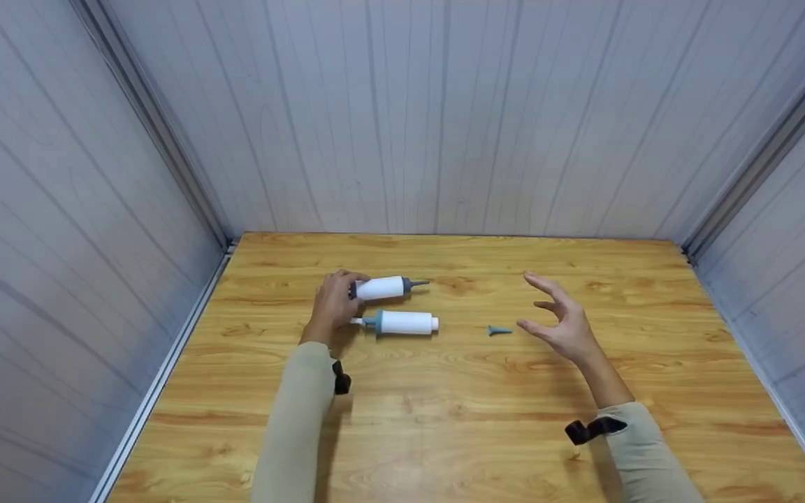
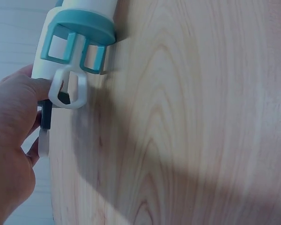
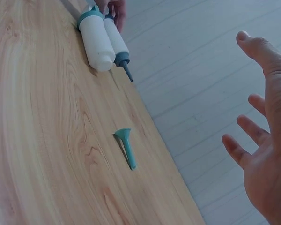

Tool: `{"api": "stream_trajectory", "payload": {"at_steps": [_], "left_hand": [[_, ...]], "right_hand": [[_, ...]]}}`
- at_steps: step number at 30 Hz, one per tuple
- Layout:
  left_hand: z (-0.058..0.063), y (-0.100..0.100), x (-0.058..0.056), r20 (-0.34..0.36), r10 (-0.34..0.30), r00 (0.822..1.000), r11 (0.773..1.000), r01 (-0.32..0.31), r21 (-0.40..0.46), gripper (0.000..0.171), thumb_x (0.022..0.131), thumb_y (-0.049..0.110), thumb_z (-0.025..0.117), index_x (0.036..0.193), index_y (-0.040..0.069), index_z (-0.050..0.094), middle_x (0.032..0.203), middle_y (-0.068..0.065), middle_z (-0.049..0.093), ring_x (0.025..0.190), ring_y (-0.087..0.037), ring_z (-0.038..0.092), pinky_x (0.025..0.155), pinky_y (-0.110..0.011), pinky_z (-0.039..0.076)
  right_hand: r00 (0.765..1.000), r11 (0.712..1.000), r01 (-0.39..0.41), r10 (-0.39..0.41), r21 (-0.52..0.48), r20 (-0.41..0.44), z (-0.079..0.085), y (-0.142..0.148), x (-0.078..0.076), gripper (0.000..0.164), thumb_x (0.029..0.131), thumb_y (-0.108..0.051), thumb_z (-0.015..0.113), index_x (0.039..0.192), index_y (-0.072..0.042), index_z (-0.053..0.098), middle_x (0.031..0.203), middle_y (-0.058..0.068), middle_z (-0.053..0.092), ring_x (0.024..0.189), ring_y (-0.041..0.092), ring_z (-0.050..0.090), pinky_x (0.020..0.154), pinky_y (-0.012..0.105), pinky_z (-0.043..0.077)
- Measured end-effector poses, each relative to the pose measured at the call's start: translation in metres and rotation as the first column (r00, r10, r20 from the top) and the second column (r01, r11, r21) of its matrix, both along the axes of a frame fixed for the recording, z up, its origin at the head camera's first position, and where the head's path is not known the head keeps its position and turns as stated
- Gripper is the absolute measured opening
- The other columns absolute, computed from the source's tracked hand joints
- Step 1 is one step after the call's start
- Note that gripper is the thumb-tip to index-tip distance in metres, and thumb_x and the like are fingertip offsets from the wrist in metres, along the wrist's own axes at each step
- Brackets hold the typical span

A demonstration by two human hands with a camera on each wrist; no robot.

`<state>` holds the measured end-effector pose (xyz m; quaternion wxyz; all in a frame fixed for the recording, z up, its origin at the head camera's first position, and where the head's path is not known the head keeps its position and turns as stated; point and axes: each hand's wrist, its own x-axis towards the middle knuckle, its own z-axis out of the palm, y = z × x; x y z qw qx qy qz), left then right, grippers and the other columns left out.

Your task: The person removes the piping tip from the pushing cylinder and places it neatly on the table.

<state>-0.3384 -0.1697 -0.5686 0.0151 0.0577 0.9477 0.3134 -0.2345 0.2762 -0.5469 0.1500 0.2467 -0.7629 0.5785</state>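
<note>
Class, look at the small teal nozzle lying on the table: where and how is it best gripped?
Probably pinch the teal nozzle by its slim stem, beside the flare, coming from above on the side of the right hand: it lies flat, and its narrow tip points towards that hand.

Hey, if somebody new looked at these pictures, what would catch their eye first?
Probably the white gray-tipped tube, left of the middle of the wooden table, its left end gripped by the left hand, with the white teal-collared tube just nearer the person. Then the small teal nozzle, lying alone to their right. Beyond it, the empty right hand stands out, fingers spread.
</note>
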Motion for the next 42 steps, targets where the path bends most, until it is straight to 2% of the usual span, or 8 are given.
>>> {"api": "stream_trajectory", "payload": {"at_steps": [7,10,17,19,24,26,39,42], "left_hand": [[0.009,0.001,0.000,0.004,-0.002,1.000,1.000,0.002,0.019,0.044,0.106,0.010,0.077,0.149,0.019,0.074,0.167,-0.016,0.060,0.156,-0.041,0.051,0.132,-0.064,0.038],[0.013,0.002,0.001,-0.001,-0.006,1.000,1.000,0.006,0.028,0.045,0.106,0.008,0.076,0.149,0.019,0.074,0.167,-0.015,0.060,0.157,-0.041,0.051,0.134,-0.064,0.036],[0.022,0.003,0.005,-0.011,-0.029,1.000,0.997,0.030,0.070,0.045,0.105,0.008,0.077,0.149,0.018,0.073,0.166,-0.016,0.059,0.158,-0.042,0.051,0.134,-0.066,0.038],[0.024,0.002,0.006,-0.001,-0.032,0.999,0.995,0.032,0.094,0.045,0.106,0.009,0.077,0.149,0.018,0.073,0.166,-0.015,0.059,0.157,-0.041,0.052,0.133,-0.065,0.041],[0.030,0.001,0.009,-0.011,-0.076,0.997,0.991,0.077,0.114,0.043,0.105,0.005,0.078,0.147,0.013,0.074,0.164,-0.020,0.060,0.154,-0.044,0.055,0.127,-0.064,0.049],[0.033,0.001,0.010,-0.021,-0.096,0.995,0.989,0.098,0.106,0.043,0.104,0.005,0.079,0.146,0.012,0.074,0.164,-0.022,0.061,0.154,-0.045,0.055,0.127,-0.063,0.050],[0.054,0.013,0.017,-0.025,-0.209,0.978,0.972,0.210,0.104,0.040,0.104,0.008,0.079,0.144,0.012,0.076,0.158,-0.021,0.065,0.151,-0.043,0.056,0.127,-0.061,0.050],[0.058,0.017,0.019,-0.040,-0.224,0.974,0.969,0.227,0.100,0.040,0.104,0.007,0.079,0.144,0.012,0.076,0.155,-0.019,0.068,0.148,-0.042,0.058,0.125,-0.060,0.052]], "right_hand": [[1.000,1.000,-0.003,0.003,0.011,0.023,-0.002,0.007,-0.009,0.074,0.089,0.018,0.082,0.159,0.006,0.058,0.170,0.031,0.050,0.151,-0.006,0.053,0.110,0.022,0.057],[0.999,1.000,-0.003,0.004,-0.012,0.038,-0.003,0.008,-0.013,0.073,0.089,0.019,0.080,0.158,0.010,0.056,0.170,0.024,0.053,0.149,-0.006,0.055,0.108,0.019,0.056],[0.996,0.999,-0.005,0.010,-0.053,0.084,-0.009,0.010,-0.021,0.070,0.092,0.020,0.078,0.157,0.014,0.054,0.162,-0.023,0.059,0.147,-0.007,0.058,0.105,0.016,0.058],[0.996,0.998,-0.003,0.009,-0.064,0.089,-0.011,0.010,-0.023,0.068,0.092,0.020,0.077,0.156,0.014,0.055,0.162,-0.020,0.060,0.146,-0.007,0.059,0.104,0.016,0.058],[0.991,0.997,0.026,-0.017,-0.067,0.130,-0.014,0.009,-0.027,0.065,0.093,0.018,0.079,0.155,0.009,0.060,0.166,0.009,0.061,0.143,-0.008,0.060,0.106,0.021,0.060],[0.988,0.998,0.038,-0.028,-0.059,0.154,-0.013,0.009,-0.029,0.066,0.093,0.016,0.080,0.156,0.007,0.061,0.166,0.013,0.061,0.143,-0.009,0.060,0.107,0.023,0.060],[0.989,0.998,-0.021,0.029,-0.056,0.142,-0.011,0.002,-0.035,0.068,0.094,0.016,0.079,0.158,0.007,0.058,0.167,-0.006,0.059,0.146,-0.001,0.061,0.110,0.027,0.062],[0.992,0.998,-0.042,0.047,-0.048,0.117,-0.010,-0.004,-0.035,0.068,0.094,0.015,0.080,0.158,0.010,0.056,0.169,0.002,0.057,0.146,0.000,0.061,0.110,0.029,0.063]]}}
